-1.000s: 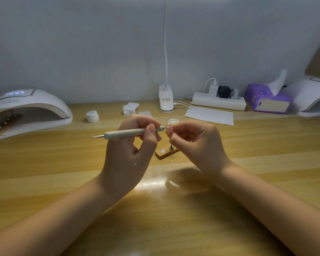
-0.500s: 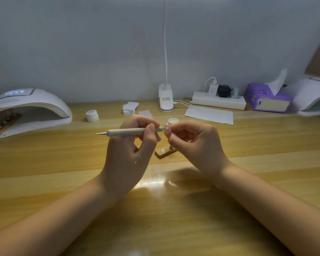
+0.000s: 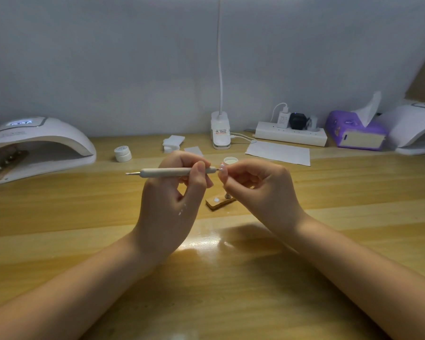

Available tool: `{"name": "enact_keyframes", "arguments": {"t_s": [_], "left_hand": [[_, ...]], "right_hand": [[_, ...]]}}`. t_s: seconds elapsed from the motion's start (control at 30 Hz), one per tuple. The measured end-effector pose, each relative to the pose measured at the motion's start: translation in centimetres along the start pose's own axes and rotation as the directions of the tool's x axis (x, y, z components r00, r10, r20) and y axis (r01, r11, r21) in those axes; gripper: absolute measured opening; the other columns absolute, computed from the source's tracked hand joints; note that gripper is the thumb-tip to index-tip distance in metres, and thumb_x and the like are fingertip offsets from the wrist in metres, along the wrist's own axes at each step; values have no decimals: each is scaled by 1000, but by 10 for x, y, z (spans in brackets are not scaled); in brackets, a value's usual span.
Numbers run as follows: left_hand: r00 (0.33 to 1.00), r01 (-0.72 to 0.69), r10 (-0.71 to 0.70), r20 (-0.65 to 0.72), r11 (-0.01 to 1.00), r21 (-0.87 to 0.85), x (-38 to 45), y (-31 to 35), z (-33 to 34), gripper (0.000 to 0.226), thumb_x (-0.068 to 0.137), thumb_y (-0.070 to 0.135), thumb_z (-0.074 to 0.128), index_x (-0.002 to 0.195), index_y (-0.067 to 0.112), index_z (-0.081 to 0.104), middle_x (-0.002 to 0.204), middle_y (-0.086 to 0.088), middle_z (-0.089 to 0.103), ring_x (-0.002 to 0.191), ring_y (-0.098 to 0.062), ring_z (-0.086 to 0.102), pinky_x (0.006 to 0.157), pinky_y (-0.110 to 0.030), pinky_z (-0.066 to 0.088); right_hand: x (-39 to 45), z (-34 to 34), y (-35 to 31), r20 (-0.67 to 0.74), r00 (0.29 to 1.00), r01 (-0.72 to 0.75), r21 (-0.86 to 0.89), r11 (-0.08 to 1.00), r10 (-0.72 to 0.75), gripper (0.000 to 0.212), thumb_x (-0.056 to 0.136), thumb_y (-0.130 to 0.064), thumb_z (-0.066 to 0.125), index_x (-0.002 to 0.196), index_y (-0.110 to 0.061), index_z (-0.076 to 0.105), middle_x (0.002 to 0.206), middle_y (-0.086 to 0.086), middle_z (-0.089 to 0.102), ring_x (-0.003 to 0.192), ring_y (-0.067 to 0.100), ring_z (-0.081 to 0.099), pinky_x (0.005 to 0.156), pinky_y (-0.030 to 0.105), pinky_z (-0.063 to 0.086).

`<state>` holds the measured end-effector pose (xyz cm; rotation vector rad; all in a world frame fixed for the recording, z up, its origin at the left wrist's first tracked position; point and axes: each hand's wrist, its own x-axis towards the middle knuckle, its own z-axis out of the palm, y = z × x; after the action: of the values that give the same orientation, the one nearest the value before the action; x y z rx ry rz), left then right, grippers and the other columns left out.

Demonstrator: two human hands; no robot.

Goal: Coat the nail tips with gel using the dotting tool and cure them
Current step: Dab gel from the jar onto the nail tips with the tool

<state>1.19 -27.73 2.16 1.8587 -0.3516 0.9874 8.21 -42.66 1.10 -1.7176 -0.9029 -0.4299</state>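
My left hand [image 3: 168, 200] grips a pale dotting tool [image 3: 166, 172] held level, its right tip touching a small nail tip [image 3: 222, 166]. That nail tip sits on a short metal stand pinched in my right hand [image 3: 257, 190]. Below my hands a small wooden holder block [image 3: 219, 203] lies on the table with a white dot on it. An open gel pot [image 3: 230, 160] stands just behind my right hand. A white curing lamp [image 3: 35, 147] at the far left is lit, with a wooden holder of nail tips inside.
A closed white jar [image 3: 122, 153], white pads [image 3: 173, 142], a desk lamp base [image 3: 220, 130], a paper sheet [image 3: 279, 152], a power strip [image 3: 291, 133], a purple tissue box [image 3: 356, 131] and a second lamp [image 3: 417, 128] line the back of the wooden table [image 3: 84, 217].
The dotting tool has shifted slightly right and levelled out, its tip still at the nail tip. Both hands stay almost in place.
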Motion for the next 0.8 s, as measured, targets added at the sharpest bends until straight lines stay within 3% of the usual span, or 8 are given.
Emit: {"name": "enact_keyframes", "arguments": {"t_s": [0.8], "left_hand": [[1000,7,-7,-12,1000,-13,-1,0,0,14,93,31,47,93,21,57,77,5,66,74,-9,67,65,-22,55]], "right_hand": [[-1,0,-1,-6,1000,-9,15,1000,9,10,86,-11,70,90,-3,74,76,6,71,67,23,67,62,44,55]]}}
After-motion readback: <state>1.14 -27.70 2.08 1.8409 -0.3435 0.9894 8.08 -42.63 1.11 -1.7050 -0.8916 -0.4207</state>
